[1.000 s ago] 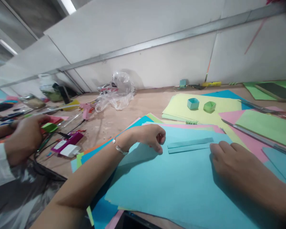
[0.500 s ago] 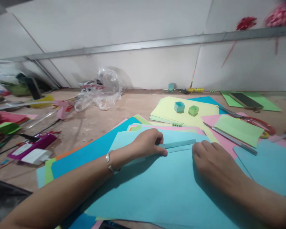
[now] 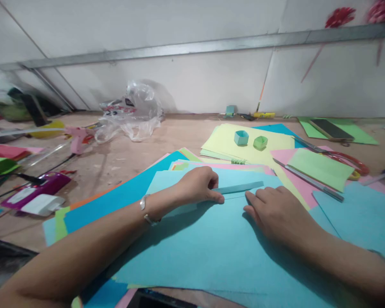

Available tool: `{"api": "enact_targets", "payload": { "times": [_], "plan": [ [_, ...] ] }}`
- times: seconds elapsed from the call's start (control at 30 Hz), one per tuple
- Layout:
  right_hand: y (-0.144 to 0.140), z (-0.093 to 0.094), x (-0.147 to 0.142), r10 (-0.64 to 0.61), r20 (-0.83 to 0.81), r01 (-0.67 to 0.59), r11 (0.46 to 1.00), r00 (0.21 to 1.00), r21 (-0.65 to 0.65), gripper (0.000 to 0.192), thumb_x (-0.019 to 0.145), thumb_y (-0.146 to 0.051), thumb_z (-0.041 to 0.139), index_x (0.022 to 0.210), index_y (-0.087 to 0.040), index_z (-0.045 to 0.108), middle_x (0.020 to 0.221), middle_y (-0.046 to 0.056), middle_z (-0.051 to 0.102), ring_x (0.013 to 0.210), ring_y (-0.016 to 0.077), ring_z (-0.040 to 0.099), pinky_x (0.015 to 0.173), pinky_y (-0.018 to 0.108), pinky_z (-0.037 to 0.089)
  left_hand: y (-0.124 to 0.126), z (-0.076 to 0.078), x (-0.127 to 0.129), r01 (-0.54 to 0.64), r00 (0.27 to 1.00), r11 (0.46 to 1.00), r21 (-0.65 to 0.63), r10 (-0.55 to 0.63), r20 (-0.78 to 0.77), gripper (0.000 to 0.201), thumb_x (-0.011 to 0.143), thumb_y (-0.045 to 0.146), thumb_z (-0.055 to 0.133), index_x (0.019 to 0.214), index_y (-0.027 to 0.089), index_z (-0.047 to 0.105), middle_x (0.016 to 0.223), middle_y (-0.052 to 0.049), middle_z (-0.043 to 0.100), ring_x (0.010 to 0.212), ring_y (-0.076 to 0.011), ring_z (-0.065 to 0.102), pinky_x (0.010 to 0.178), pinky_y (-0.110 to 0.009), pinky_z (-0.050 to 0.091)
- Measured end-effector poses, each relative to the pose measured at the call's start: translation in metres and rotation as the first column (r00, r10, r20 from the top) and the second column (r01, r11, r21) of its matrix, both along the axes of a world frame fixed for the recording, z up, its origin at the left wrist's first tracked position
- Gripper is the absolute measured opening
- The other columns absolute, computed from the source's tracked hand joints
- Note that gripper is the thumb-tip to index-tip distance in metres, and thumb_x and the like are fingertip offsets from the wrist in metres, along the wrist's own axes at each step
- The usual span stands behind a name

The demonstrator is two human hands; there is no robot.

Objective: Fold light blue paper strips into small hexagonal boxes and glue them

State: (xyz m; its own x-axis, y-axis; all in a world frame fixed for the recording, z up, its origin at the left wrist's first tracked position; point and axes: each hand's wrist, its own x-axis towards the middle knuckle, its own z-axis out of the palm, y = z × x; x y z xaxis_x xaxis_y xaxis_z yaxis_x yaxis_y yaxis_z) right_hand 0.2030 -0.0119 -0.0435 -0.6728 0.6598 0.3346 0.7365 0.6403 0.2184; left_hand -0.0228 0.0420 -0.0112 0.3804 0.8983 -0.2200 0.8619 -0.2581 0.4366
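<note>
My left hand (image 3: 199, 186) is closed in a pinch on a narrow light blue paper strip (image 3: 241, 187), between thumb and fingers. The strip slants up to the right, its far end free. Below it lies a light blue sheet (image 3: 199, 252) on top of a paper stack, with a thin line or edge running just under the strip. My right hand (image 3: 277, 209) rests on this sheet at the strip's right, holding nothing that I can see. Its index finger and thumb are a little apart, the fingertips near that line.
Behind the stack, a small blue paper cup (image 3: 241, 138) and a green one (image 3: 260, 143) stand on yellow sheets (image 3: 218, 143). Scissors (image 3: 346, 160) and a craft knife (image 3: 308, 179) lie right. At left are a pink glue gun (image 3: 78, 139), a purple power strip (image 3: 40, 188) and a plastic bag (image 3: 134, 113).
My right hand has let go of the strip's right end and moved slightly left and down, its thumb now showing. My left hand keeps its pinch. The view has tilted slightly.
</note>
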Motion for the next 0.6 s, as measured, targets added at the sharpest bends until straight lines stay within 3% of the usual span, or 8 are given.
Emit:
{"api": "enact_targets", "payload": {
  "times": [0.1, 0.33, 0.47, 0.53, 0.57, 0.6],
  "plan": [
    [0.0, 0.004, 0.003, -0.058, 0.067, 0.058, 0.998, 0.996, 0.009, 0.025, 0.089, -0.021, 0.058, 0.068, -0.014, 0.068, 0.06, 0.006, 0.062, 0.056, 0.0197, 0.051, 0.059, 0.034, 0.015, 0.0, 0.002, 0.001, -0.012, 1.0, 1.0, -0.012, 0.012, -0.003, 0.037, 0.061, 0.045, 0.079, 0.064, 0.018, 0.053, 0.063, 0.004, 0.05, 0.062, -0.0136, 0.043, 0.055, -0.027, 0.026],
    [0.012, 0.014, 0.016, -0.285, 0.297, 0.334, 0.934, 0.911, -0.128, 0.028, 0.086, -0.009, 0.054, 0.063, -0.015, 0.069, 0.064, 0.01, 0.067, 0.057, 0.0234, 0.057, 0.059, 0.033, 0.012, -0.001, 0.003, 0.002, -0.028, 0.999, 0.997, -0.076, 0.03, 0.028, 0.031, 0.066, 0.037, 0.079, 0.06, 0.018, 0.055, 0.06, 0.003, 0.052, 0.061, -0.0135, 0.046, 0.055, -0.026, 0.028],
    [0.013, 0.011, 0.018, -0.234, 0.261, 0.248, 0.968, 0.937, -0.025, 0.02, 0.082, -0.008, 0.057, 0.066, -0.014, 0.068, 0.064, 0.01, 0.066, 0.057, 0.022, 0.054, 0.059, 0.033, 0.013, -0.001, 0.003, 0.002, -0.04, 0.999, 0.998, -0.038, 0.04, 0.011, 0.041, 0.062, 0.04, 0.083, 0.055, 0.018, 0.05, 0.056, 0.005, 0.048, 0.057, -0.0124, 0.044, 0.052, -0.026, 0.027],
    [0.009, 0.008, 0.015, -0.179, 0.209, 0.169, 0.983, 0.961, 0.065, 0.02, 0.08, -0.008, 0.058, 0.063, -0.014, 0.066, 0.059, 0.008, 0.063, 0.054, 0.0211, 0.05, 0.059, 0.033, 0.013, -0.006, 0.005, 0.003, -0.044, 0.999, 0.989, 0.139, 0.044, 0.0, 0.046, 0.059, 0.044, 0.085, 0.056, 0.017, 0.049, 0.058, 0.004, 0.048, 0.057, -0.0123, 0.043, 0.052, -0.025, 0.026],
    [0.006, 0.008, 0.013, -0.146, 0.181, 0.128, 0.986, 0.973, 0.107, 0.021, 0.08, -0.008, 0.057, 0.061, -0.014, 0.064, 0.057, 0.007, 0.06, 0.052, 0.0208, 0.049, 0.059, 0.033, 0.013, -0.01, 0.005, 0.004, -0.017, 1.0, 0.956, 0.292, 0.017, 0.003, 0.046, 0.062, 0.047, 0.084, 0.057, 0.017, 0.05, 0.061, 0.003, 0.05, 0.059, -0.0128, 0.044, 0.053, -0.025, 0.027],
    [0.003, 0.007, 0.011, -0.112, 0.157, 0.09, 0.986, 0.981, 0.14, 0.023, 0.08, -0.008, 0.057, 0.059, -0.015, 0.063, 0.055, 0.007, 0.058, 0.051, 0.0206, 0.047, 0.059, 0.033, 0.013, -0.014, 0.005, 0.005, 0.037, 0.999, 0.883, 0.468, -0.043, 0.001, 0.043, 0.068, 0.048, 0.081, 0.059, 0.017, 0.052, 0.065, 0.001, 0.053, 0.062, -0.0137, 0.046, 0.055, -0.026, 0.029]
  ]
}}
